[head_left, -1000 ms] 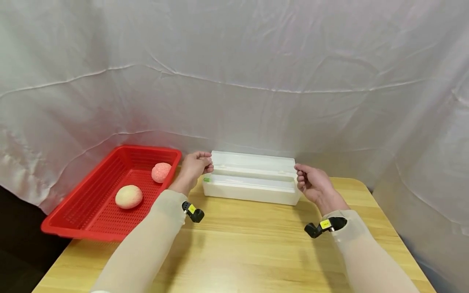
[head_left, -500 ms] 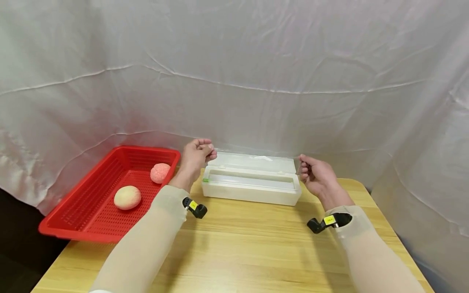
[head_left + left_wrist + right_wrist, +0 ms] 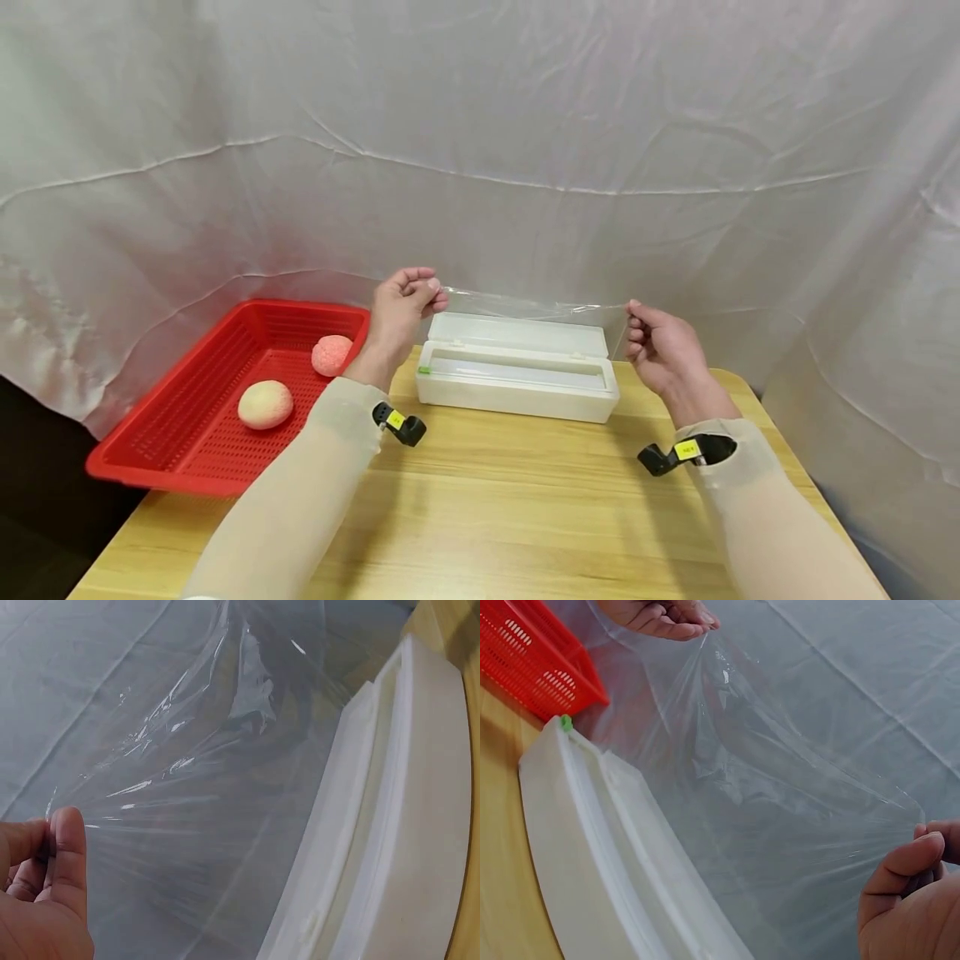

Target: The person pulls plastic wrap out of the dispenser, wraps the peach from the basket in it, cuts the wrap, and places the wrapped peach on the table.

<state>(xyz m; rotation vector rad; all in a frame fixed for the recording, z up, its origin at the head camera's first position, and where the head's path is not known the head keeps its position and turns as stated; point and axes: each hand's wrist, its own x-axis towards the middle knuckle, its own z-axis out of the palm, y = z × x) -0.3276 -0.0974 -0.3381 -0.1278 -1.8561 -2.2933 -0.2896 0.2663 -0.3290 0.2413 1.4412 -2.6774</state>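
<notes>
A sheet of clear plastic wrap (image 3: 525, 305) stretches between my two hands, above and behind a long white dispenser box (image 3: 517, 398) whose lid (image 3: 521, 336) stands open. My left hand (image 3: 405, 312) pinches one corner between thumb and fingers. The opposite corner is pinched by my right hand (image 3: 666, 346), higher than the box's right end. In the left wrist view, creases in the plastic wrap (image 3: 172, 765) fan out from the fingertips. A small green slider (image 3: 566, 722) sits at the box's left end in the right wrist view.
A red plastic basket (image 3: 176, 479) stands on the wooden table (image 3: 510, 517) at the left, next to my left forearm. Inside lie a pale yellow peach-like fruit (image 3: 265, 405) and a pink rounded one (image 3: 332, 356). A grey curtain (image 3: 480, 167) hangs close behind the box.
Both hands have risen from beside the box, the right one also moving rightward. The plastic wrap has come up with them and now spans above the raised lid.
</notes>
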